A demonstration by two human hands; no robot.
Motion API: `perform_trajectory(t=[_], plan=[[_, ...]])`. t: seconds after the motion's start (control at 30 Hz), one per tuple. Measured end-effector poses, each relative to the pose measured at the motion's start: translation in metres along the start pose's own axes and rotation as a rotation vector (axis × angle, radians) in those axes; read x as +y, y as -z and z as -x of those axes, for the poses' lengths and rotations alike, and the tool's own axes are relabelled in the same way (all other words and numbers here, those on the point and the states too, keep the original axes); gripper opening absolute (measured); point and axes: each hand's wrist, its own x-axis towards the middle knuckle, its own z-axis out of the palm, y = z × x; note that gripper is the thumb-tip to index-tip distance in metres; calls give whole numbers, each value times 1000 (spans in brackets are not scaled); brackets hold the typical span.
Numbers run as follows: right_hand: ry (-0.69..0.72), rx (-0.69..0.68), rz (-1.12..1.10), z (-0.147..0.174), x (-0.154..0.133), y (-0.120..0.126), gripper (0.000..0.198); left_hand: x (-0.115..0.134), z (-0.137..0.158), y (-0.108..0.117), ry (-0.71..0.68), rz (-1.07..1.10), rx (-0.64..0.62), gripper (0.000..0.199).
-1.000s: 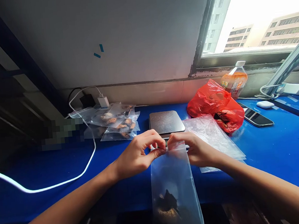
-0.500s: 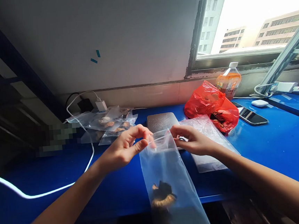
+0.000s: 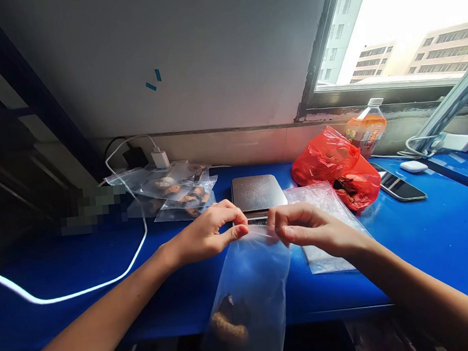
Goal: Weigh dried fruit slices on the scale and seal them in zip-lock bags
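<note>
Between my hands hangs a clear zip-lock bag, its top edge up and its lower end past the table's front edge. Brown, dried-looking pieces lie low inside it; their exact kind is hard to make out. My left hand pinches the bag's top left corner between thumb and fingers. At the top right corner, my right hand is closed on the bag, thumb against curled fingers. Just behind the bag's top sits a flat scale with a silver plate, its front partly hidden by my hands.
Several filled clear bags lie back left by a white charger and cable. To the right are flat clear bags, a red plastic bag holding brown pieces, a drink bottle, a phone and a white case.
The zip-lock bag has swung left at its lower end, and its top now lies flatter between my hands. My right hand has shifted slightly right and turned. The view has moved slightly.
</note>
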Motion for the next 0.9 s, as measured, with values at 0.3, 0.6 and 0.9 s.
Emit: perform_trajectory(t=[0.3, 0.6, 0.9], plan=[[32, 393, -94, -4, 9, 24, 38, -40, -4, 32, -60, 231, 736, 29], [-227, 251, -397, -13, 15, -32, 57, -18, 0, 31, -258, 479, 1034, 27], [106, 850, -328, 30, 5, -5, 42, -1, 2, 4, -100, 424, 658, 36]])
